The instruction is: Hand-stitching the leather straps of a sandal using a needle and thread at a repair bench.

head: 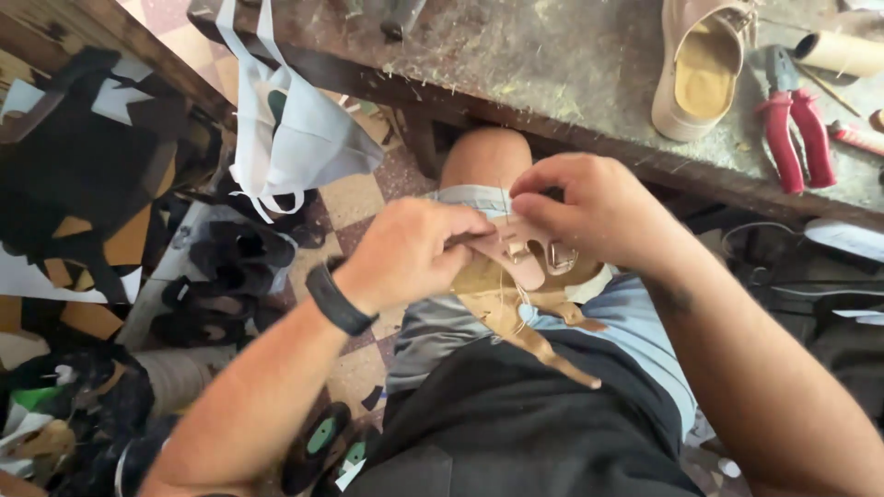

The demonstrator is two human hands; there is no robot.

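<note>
Over my lap, both hands hold a tan leather sandal strap piece (516,267) with two small metal buckles. My left hand (410,250), a black band on its wrist, pinches the strap's left end. My right hand (589,207) pinches a thin pale thread at the strap's top edge, fingers closed. Loose tan straps (543,340) hang from the piece down across my thigh. Whether a needle is in the fingers cannot be made out.
A worn wooden workbench (552,64) runs across the top, carrying a beige shoe (695,69), red-handled pliers (796,129) and a cardboard tube (843,53). A white bag (290,129) hangs from its edge. Dark sandals and scraps (216,276) litter the tiled floor at left.
</note>
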